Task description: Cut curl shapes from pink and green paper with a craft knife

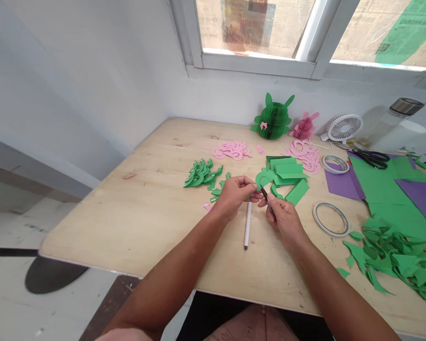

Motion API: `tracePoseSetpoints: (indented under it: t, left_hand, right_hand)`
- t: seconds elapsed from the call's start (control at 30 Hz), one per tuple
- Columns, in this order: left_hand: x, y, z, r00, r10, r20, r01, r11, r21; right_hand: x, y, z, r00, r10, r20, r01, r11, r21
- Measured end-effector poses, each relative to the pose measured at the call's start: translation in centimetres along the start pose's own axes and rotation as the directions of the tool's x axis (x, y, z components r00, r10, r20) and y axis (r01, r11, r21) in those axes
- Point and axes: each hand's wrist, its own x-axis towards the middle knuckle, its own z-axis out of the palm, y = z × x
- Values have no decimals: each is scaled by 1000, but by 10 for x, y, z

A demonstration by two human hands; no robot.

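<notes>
My left hand point(238, 193) pinches a piece of green paper point(264, 177) that bears a thin curved line. In my right hand point(284, 217) is a pair of small dark scissors point(265, 195), its blades at the paper's lower edge. Just below my hands a white pen point(248, 227) with a dark tip lies on the wooden table point(156, 227). Folded green paper strips point(287, 170) lie right behind the paper. To the left of my left hand is a pile of curved green cutouts point(200, 174).
Pink cutouts point(233, 149) lie farther back, near a green paper figure point(272, 121) and a pink one point(303, 127). On the right are tape rolls point(331, 232), black scissors point(372, 158), green scraps point(394, 258), a small fan point(344, 127) and a glass bottle point(394, 125).
</notes>
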Motion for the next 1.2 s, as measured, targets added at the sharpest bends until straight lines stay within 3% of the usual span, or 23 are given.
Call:
tracePoseSetpoints:
  t: [1.2]
  left_hand:
    - [0, -1, 0, 1000, 6, 3, -6, 1000, -2]
  right_hand:
    - [-1, 0, 2, 1000, -21, -18, 21, 1000, -8]
